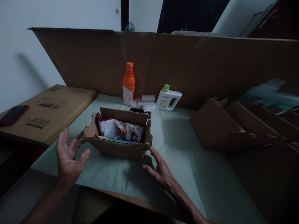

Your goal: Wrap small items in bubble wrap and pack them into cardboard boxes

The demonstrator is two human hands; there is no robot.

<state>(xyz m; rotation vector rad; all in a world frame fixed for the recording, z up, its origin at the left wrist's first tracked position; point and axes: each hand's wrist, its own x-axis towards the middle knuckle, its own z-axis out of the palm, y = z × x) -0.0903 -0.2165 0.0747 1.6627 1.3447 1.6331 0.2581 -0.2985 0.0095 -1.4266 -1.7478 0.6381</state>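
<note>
An open cardboard box stands on the green cloth in front of me, its torn upper edges rough. Inside it lies a white and dark red printed packet, with a strip of blue and a bit of yellow showing along the near wall. My left hand is at the box's left end, fingers spread, holding nothing. By the box's lower right corner is my right hand, fingers apart and holding nothing; its fingertips are at the corner, and I cannot tell whether they touch it.
Behind the box stand an orange bottle, bubble-wrapped items and a white jug with a green cap. A flat carton bearing a phone is at left. Cardboard compartments stand at right; a cardboard panel rises behind.
</note>
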